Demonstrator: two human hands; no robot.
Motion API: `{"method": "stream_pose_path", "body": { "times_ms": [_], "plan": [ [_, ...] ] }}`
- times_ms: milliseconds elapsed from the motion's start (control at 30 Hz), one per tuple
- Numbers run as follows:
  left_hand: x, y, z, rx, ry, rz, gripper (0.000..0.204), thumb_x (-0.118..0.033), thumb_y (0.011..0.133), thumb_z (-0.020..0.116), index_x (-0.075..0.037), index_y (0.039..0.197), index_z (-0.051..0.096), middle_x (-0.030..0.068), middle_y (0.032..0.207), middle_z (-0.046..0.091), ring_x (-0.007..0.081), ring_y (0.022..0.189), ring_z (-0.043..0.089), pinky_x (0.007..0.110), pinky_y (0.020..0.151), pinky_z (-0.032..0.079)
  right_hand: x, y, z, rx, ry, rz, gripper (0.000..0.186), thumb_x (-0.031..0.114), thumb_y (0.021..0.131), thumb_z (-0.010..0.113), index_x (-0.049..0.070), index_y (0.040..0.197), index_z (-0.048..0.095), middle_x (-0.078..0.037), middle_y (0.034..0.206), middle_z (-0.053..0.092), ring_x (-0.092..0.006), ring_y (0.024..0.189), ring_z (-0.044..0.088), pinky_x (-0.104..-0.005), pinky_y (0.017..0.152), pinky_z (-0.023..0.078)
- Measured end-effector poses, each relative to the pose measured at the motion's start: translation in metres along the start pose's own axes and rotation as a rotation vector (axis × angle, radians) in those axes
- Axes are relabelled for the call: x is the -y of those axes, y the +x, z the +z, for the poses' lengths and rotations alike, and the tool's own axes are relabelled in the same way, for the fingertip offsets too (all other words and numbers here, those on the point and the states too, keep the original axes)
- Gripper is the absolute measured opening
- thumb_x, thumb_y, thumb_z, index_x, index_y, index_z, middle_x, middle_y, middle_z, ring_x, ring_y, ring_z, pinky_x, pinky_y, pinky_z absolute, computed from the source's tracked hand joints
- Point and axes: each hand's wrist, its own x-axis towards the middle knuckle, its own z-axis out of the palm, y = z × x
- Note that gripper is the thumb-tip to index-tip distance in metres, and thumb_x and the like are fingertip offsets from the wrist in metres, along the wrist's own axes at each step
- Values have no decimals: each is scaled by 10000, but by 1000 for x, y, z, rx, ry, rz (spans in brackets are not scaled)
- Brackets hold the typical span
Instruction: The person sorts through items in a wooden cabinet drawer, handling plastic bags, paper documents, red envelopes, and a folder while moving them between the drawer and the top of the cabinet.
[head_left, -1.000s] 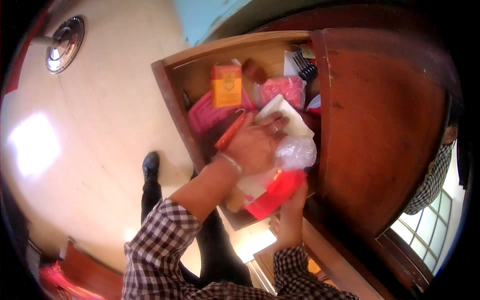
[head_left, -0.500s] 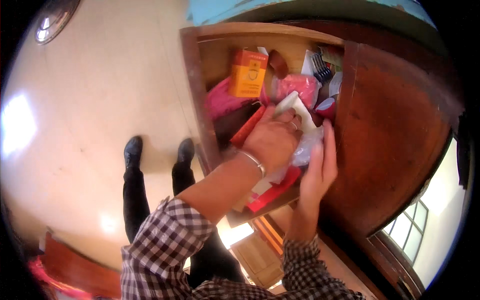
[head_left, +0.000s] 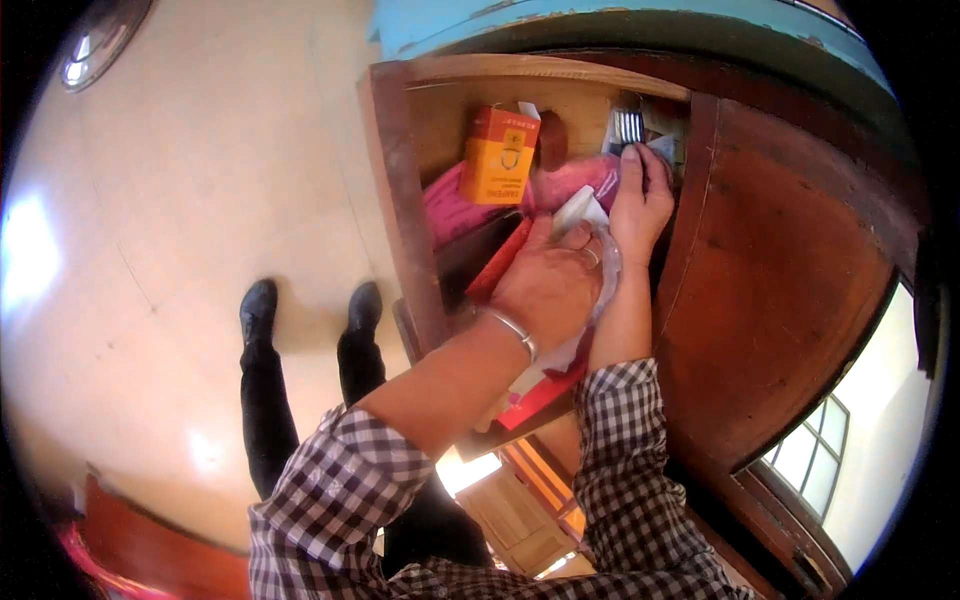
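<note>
Inside the open wooden drawer [head_left: 420,240], my left hand [head_left: 550,285] has its fingers bent onto a white folded paper [head_left: 580,203], with crumpled clear plastic beside them. My right hand [head_left: 640,205] reaches past it, fingertips curled at the lower end of a silver, fork-like item [head_left: 628,125]; what they grip is unclear. An orange and yellow box [head_left: 497,155] stands at the back left, over pink packaging [head_left: 450,205]. A red strip [head_left: 492,262] lies left of my left hand, and a red packet [head_left: 530,400] is partly under its wrist.
A dark wooden panel [head_left: 770,270] flanks the drawer on the right; a worn blue ledge [head_left: 600,20] runs behind it. My shoes [head_left: 258,310] are on the pale floor [head_left: 170,200]. A round metal base [head_left: 90,55] is at upper left, reddish furniture [head_left: 150,530] at lower left.
My right hand has moved from the red packet up to the back right, by the silver item. My left hand stays low in the drawer. The view has shifted, showing more blue ledge.
</note>
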Motion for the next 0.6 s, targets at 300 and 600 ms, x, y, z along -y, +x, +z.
{"method": "stream_pose_path", "body": {
  "times_ms": [300, 600],
  "plan": [
    [-3, -13, -12, 26, 1, 7, 452, -248, 770, 562, -29, 1164, 542, 100, 1260, 480, 228, 1242, 378, 498, 1009, 292, 27, 3, -6, -139, 146, 250, 503, 300, 925, 472, -49, 1284, 421, -222, 1310, 449, -336, 1223, 415, -362, 1024, 293],
    [-10, -26, -18, -33, -2, -23, 431, -224, 777, 543, -43, 1168, 544, 113, 1295, 450, 243, 1262, 361, 504, 1024, 279, 6, 40, -3, -95, -31, 669, 657, 506, 858, 466, -52, 1201, 506, -216, 1277, 489, -331, 1162, 465, -373, 961, 349]
  ]
}}
